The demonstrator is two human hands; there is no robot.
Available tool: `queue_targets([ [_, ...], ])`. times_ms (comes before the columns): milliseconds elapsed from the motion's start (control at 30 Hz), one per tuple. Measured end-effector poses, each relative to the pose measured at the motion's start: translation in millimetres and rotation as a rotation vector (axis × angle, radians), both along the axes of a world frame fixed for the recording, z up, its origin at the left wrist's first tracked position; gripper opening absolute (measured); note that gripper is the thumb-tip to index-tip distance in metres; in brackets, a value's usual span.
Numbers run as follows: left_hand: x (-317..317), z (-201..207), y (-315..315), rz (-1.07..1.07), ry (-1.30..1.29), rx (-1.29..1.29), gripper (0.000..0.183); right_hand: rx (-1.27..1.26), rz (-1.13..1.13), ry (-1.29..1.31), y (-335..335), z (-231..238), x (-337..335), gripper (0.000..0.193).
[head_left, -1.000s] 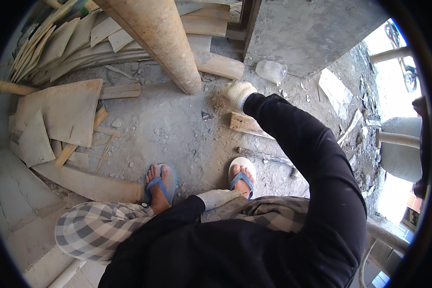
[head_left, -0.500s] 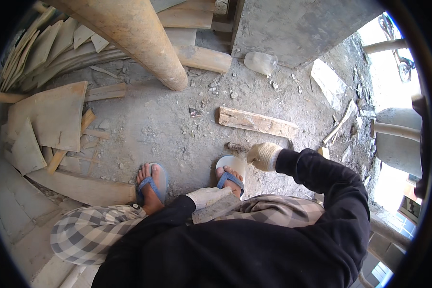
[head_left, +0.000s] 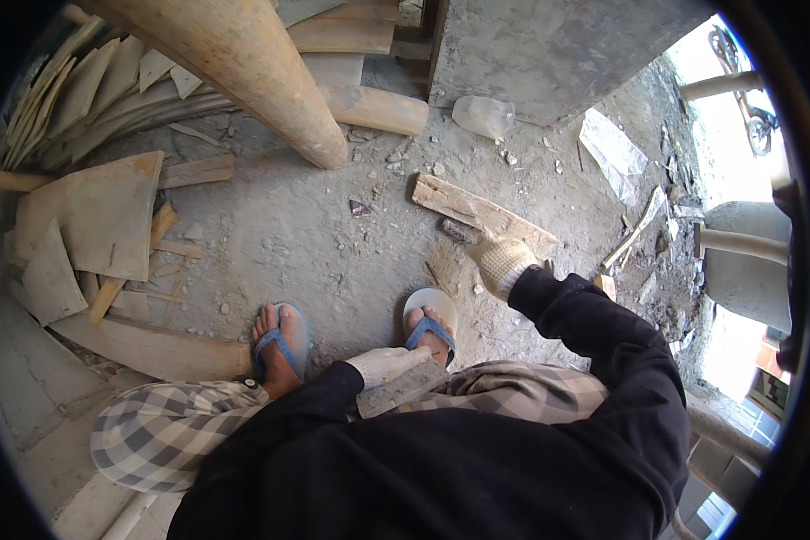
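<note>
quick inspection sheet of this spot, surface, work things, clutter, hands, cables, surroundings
surface: dusty concrete floor strewn with small stones
job's things: grey hammer-like tool lying by the wood plank; flat wood block
clutter: wood offcuts, clear plastic bottle, plastic sheet
hands: gloved right hand at the tool, grip unclear; gloved left hand holds the block at the knees
cables: nothing seen
surroundings: thick leaning log, concrete wall, bright doorway at right
</note>
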State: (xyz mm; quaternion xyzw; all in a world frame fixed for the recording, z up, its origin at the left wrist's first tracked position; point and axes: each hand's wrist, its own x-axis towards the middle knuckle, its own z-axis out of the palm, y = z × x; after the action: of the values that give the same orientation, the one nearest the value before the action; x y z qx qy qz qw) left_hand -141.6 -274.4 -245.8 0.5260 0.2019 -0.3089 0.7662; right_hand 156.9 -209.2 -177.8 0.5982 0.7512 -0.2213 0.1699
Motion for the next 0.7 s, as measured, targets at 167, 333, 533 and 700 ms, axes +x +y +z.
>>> queue_targets([
  [167, 11, 27, 15, 0.109, -0.043, -0.049, 0.042, -0.103, -0.156, 0.372, 2, -31, -24, 0.021],
  [333, 5, 24, 10, 0.307, 0.233, -0.338, 0.041, -0.120, -0.160, 0.312, 27, -58, -39, 0.026],
  [533, 6, 11, 5, 0.056, -0.207, 0.323, 0.043, -0.238, -0.090, 0.118, 42, -60, -56, 0.028],
  [700, 5, 27, 13, 0.315, 0.193, -0.170, 0.041, -0.216, -0.098, 0.132, 44, -50, -67, 0.026],
])
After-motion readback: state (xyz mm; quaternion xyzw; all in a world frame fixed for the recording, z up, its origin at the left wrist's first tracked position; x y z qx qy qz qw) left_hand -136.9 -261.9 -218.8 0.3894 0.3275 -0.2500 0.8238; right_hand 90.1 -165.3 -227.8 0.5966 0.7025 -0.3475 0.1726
